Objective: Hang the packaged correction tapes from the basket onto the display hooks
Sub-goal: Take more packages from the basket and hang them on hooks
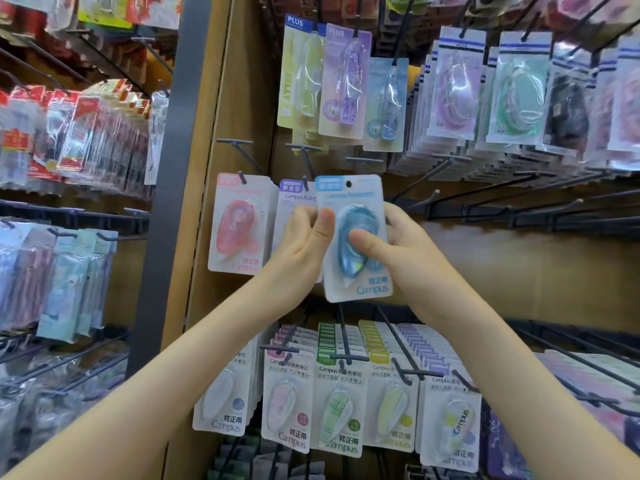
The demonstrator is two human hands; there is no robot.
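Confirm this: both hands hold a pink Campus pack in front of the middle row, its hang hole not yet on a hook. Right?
Not quite. The head view shows the left hand and right hand holding a blue pack, not a pink one; the pink pack hangs on a hook to its left. The blue pack's hang hole is on no hook.

One view only. Your head camera faces the wooden display panel (242,81) nearly square-on, close, tilted slightly down; the panel fills centre and right.
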